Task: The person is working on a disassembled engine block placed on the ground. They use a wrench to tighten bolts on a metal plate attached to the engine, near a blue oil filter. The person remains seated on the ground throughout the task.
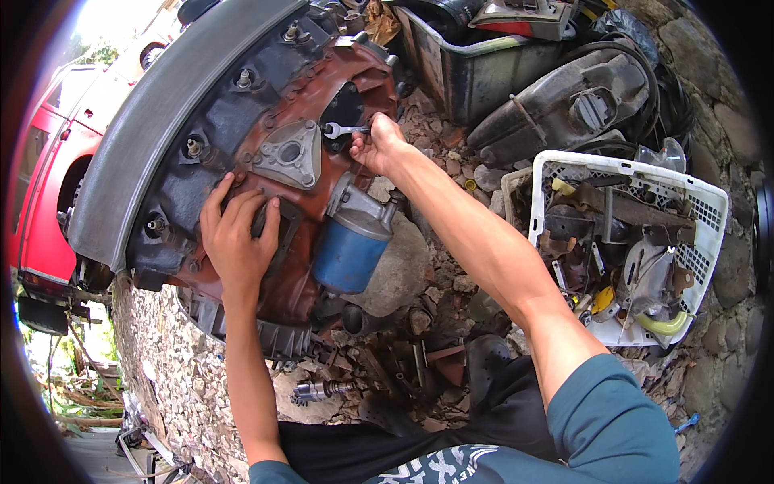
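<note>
In front of me lies a large engine with a red-brown block (pixel 310 242) and a dark head with spark plugs. My right hand (pixel 379 145) grips an open-end wrench (pixel 345 129). The wrench's jaw is at a bolt beside a grey triangular flange (pixel 289 153) with a round hole. My left hand (pixel 242 234) rests on the block below and left of that flange, fingers spread and holding nothing. A blue canister filter (pixel 351 254) hangs from the block's side, between my two arms.
A white plastic crate (pixel 629 161) of metal parts stands at right. Behind it are a dark metal tank-like part (pixel 564 101) and a grey bin (pixel 484 73). Stones and loose parts cover the ground, with a metal shaft (pixel 322 390) near my legs. A red vehicle (pixel 52 210) stands far left.
</note>
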Motion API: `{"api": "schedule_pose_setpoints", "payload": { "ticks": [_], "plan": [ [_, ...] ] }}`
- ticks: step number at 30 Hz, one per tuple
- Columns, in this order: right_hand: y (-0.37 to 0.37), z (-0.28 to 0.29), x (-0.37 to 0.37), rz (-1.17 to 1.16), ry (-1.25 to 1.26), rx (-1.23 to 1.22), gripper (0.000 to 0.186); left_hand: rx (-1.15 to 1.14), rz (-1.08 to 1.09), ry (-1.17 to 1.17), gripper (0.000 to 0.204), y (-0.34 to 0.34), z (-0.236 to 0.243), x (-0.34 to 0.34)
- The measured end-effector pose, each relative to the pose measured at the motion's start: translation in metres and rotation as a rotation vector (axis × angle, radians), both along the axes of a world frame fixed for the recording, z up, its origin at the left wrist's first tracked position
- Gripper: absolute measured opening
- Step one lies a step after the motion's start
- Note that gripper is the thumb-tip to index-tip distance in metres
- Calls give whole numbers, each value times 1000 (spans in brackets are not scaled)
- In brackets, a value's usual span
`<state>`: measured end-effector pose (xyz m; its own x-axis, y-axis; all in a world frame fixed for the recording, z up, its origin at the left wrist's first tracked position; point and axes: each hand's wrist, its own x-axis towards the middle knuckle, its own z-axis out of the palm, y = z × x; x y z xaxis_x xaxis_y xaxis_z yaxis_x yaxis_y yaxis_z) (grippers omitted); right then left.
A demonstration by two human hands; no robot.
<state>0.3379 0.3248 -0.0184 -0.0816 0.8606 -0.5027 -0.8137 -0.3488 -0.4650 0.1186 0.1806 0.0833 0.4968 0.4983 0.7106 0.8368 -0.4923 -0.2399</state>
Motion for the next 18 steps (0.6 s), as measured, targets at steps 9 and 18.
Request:
{"api": "schedule_pose_setpoints", "payload": {
  "ticks": [9,18],
  "plan": [
    [-10,23,7,-102,-593,313,37,-9,16,8,12,-1,1,-2],
    [-28,39,12,-376,-1292,861,32,-1,1,-10,12,-2,0,-4]
  ]
}}
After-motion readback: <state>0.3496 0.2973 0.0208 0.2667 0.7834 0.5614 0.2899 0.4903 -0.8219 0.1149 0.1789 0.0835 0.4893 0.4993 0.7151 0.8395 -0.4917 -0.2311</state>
